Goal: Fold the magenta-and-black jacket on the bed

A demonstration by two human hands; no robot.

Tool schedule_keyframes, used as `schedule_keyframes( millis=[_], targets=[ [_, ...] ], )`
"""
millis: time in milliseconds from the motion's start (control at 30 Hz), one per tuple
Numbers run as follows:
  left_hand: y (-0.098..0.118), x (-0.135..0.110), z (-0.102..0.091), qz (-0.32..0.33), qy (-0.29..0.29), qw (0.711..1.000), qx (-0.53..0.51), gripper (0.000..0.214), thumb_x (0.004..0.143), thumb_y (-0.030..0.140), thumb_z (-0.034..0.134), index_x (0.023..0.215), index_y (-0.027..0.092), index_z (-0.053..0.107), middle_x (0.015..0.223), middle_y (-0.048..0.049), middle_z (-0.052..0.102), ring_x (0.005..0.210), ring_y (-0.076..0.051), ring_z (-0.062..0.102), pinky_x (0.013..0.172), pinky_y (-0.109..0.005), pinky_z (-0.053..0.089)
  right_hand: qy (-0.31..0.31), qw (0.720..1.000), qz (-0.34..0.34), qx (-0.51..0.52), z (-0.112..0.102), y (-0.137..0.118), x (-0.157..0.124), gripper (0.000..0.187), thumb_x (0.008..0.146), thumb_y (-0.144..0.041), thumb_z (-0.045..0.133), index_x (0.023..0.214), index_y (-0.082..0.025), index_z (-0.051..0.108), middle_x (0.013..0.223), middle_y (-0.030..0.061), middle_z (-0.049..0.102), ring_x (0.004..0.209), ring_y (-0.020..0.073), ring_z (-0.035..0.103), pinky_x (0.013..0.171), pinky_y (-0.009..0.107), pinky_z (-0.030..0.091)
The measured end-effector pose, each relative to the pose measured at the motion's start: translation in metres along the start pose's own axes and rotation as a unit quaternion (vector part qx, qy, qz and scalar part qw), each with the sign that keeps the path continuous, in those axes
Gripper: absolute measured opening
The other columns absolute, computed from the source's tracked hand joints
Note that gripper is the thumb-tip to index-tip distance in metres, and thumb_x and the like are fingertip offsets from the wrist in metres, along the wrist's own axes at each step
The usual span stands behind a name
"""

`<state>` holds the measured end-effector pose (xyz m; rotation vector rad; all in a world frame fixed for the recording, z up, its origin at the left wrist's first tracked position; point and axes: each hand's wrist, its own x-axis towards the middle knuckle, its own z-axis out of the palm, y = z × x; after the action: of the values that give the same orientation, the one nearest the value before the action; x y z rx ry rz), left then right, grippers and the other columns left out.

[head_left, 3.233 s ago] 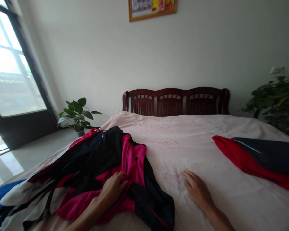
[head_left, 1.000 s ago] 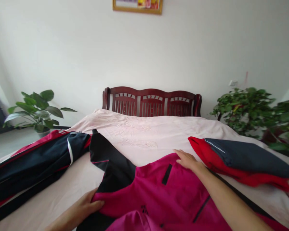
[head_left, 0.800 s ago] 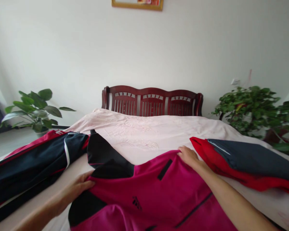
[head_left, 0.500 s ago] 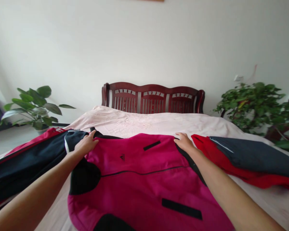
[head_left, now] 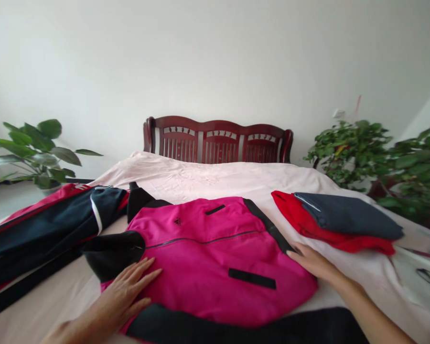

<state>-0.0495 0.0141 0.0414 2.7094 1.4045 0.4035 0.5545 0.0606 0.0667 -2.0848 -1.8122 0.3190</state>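
**Pink jacket (head_left: 204, 258) spread out on bed (head_left: 208, 179)**

Bed fills the lower frame, pale pink cover, dark red wooden headboard (head_left: 218, 143) at the far end. Potted plants stand either side: left plant (head_left: 32, 153) beyond the bed's left edge, right plant (head_left: 351, 153) beyond its right edge. Pink jacket lies flat and open mid-bed towards the near edge, with black shoulder panels and trim; a black sleeve (head_left: 236, 327) runs along its near side. Black-and-red track garment (head_left: 39, 229) lies along the left edge of the bed, just beside the jacket. Folded red-and-navy garment (head_left: 329, 220) sits towards the right edge, near the jacket but apart from it.

Left hand (head_left: 125, 296) rests flat on the jacket's lower left, fingers spread wide, holding nothing, just below the black shoulder panel (head_left: 111, 253). Right hand (head_left: 311, 265) lies palm down at the jacket's right edge, fingers close together, fingertips at the black trim, no grip.
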Motion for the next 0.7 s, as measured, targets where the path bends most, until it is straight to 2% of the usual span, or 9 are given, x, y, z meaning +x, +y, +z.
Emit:
schedule_keyframes(
  millis=[100,200,300,400,433,500,567,633,700],
  targets=[
    [0.008,-0.014,-0.007,-0.009,0.001,1.000,-0.018,0.047,0.095,0.045,0.051,0.142,0.045,0.047,0.152,-0.0005,0.048,0.136,-0.029,0.049,0.110,-0.047,0.045,0.001,1.000,0.002,0.001,-0.006,0.006,-0.035,0.065,0.084,-0.058,0.049,0.130,-0.014,0.059,0.136,0.0184,0.060,0.128,0.0346,0.054,0.111,0.044,0.038],
    [0.034,-0.023,-0.024,0.020,-0.034,0.996,-0.085,0.049,0.095,0.043,0.053,0.143,0.044,0.046,0.149,0.0005,0.051,0.134,-0.025,0.050,0.110,-0.040,0.045,0.005,1.000,-0.021,0.017,-0.017,0.004,-0.079,0.074,0.081,-0.058,0.054,0.142,-0.016,0.048,0.146,0.0156,0.050,0.136,0.0331,0.046,0.116,0.045,0.031],
    [0.065,-0.024,-0.031,0.055,-0.053,0.987,-0.140,0.059,0.085,0.044,0.068,0.141,0.041,0.048,0.140,-0.0014,0.059,0.126,-0.025,0.056,0.107,-0.037,0.046,-0.049,0.997,-0.055,0.039,-0.026,-0.006,-0.122,0.076,0.071,-0.040,0.066,0.143,-0.023,0.049,0.150,0.0096,0.048,0.138,0.0320,0.043,0.116,0.042,0.032],
    [0.085,-0.017,-0.024,0.042,-0.051,0.985,-0.159,0.029,0.090,0.041,0.061,0.118,0.033,0.065,0.114,-0.0025,0.068,0.102,-0.020,0.063,0.092,-0.030,0.049,-0.114,0.991,-0.073,0.012,-0.027,-0.018,-0.152,0.076,0.055,-0.022,0.066,0.131,-0.026,0.062,0.137,0.0085,0.060,0.127,0.0335,0.053,0.108,0.040,0.042],
    [0.088,-0.015,-0.022,0.031,-0.049,0.985,-0.163,0.021,0.094,0.040,0.056,0.107,0.030,0.068,0.104,-0.0023,0.069,0.093,-0.018,0.063,0.085,-0.027,0.049,-0.117,0.990,-0.083,0.000,-0.027,-0.021,-0.159,0.071,0.053,-0.019,0.064,0.124,-0.026,0.067,0.130,0.0079,0.065,0.121,0.0328,0.057,0.104,0.039,0.045],
    [0.087,-0.015,-0.019,0.021,-0.052,0.983,-0.175,0.024,0.097,0.040,0.049,0.091,0.025,0.067,0.091,-0.0018,0.067,0.083,-0.015,0.061,0.076,-0.024,0.046,-0.117,0.988,-0.097,0.000,-0.029,-0.027,-0.166,0.051,0.056,-0.018,0.058,0.104,-0.025,0.073,0.109,0.0053,0.072,0.107,0.0285,0.063,0.094,0.035,0.048],
    [0.079,-0.021,-0.021,0.022,-0.071,0.978,-0.198,0.026,0.098,0.041,0.048,0.087,0.024,0.066,0.088,-0.0009,0.066,0.082,-0.014,0.060,0.076,-0.023,0.045,-0.141,0.985,-0.096,0.039,-0.037,-0.034,-0.166,0.031,0.063,-0.017,0.052,0.086,-0.023,0.072,0.091,0.0022,0.073,0.093,0.0233,0.065,0.084,0.030,0.049],
    [0.068,-0.035,-0.027,0.020,-0.087,0.971,-0.222,0.026,0.098,0.040,0.048,0.087,0.025,0.066,0.089,0.0000,0.066,0.085,-0.014,0.060,0.079,-0.022,0.046,-0.181,0.976,-0.082,0.087,-0.049,-0.044,-0.161,0.021,0.068,-0.019,0.052,0.078,-0.022,0.070,0.082,0.0005,0.073,0.084,0.0210,0.066,0.077,0.027,0.049],
    [0.058,-0.053,-0.032,0.003,-0.056,0.972,-0.227,0.025,0.095,0.043,0.052,0.086,0.026,0.067,0.087,0.0009,0.067,0.085,-0.015,0.061,0.081,-0.021,0.048,-0.200,0.969,-0.082,0.119,-0.061,-0.056,-0.148,0.017,0.069,-0.023,0.058,0.079,-0.022,0.072,0.082,0.0004,0.074,0.083,0.0214,0.067,0.077,0.027,0.050]
  ],
)
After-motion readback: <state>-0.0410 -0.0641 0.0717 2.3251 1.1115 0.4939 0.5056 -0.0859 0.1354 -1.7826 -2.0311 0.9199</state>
